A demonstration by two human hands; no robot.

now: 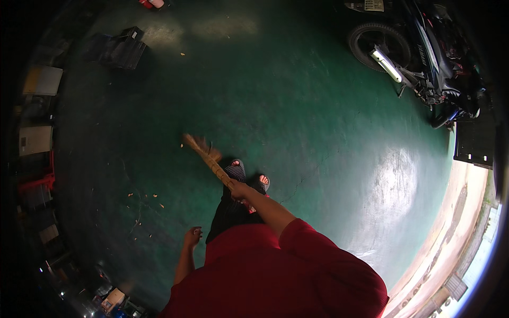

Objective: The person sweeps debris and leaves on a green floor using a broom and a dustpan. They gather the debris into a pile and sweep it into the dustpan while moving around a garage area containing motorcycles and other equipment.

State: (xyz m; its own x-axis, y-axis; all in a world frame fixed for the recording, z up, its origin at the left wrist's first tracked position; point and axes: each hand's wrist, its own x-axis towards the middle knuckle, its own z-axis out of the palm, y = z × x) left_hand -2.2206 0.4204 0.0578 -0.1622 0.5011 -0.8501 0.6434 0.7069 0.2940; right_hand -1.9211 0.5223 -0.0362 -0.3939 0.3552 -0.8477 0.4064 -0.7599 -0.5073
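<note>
My right hand (pixel 240 191) is wrapped round the handle of a short straw broom (pixel 214 167), in front of my body. The broom slants away to the far left, and its brown bristle head (pixel 200 144) is blurred, close to my feet. A small dry leaf (pixel 182 145) lies just beside the broom's tip. My left hand (pixel 194 235) hangs at my left side, its fingers loosely bent and apart, with nothing visible in them. Several yellowish leaf bits (pixel 155 196) are scattered on the green floor to the left.
A motorcycle (pixel 429 63) stands at the far right. At the far left sits a black crate-like box (pixel 124 49). Boxes (pixel 36 140) and a red frame (pixel 45 175) line the left side. Daylight enters over a pale outdoor strip (pixel 450 222) on the right.
</note>
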